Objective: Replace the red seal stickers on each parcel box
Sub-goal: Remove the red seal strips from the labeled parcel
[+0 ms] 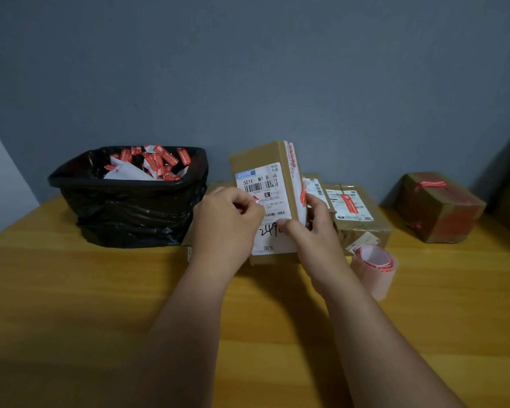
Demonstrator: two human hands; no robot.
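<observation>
A brown parcel box [261, 160] with a white shipping label stands upright on the wooden table [100, 290], its label facing me. My left hand [227, 219] has its fingers curled at the label's left side and pinches a red seal sticker [256, 198] there. My right hand [312, 228] grips the box's lower right edge, thumb on the label. Another red seal sticker [302, 197] runs down the box's right side. A roll of red seal stickers [374, 266] lies on the table to the right.
A bin lined with a black bag [124, 201] sits at the left, full of peeled red stickers and white backing. More parcel boxes [357, 210] lie behind the held one, and a red-taped box [439, 207] sits at the far right.
</observation>
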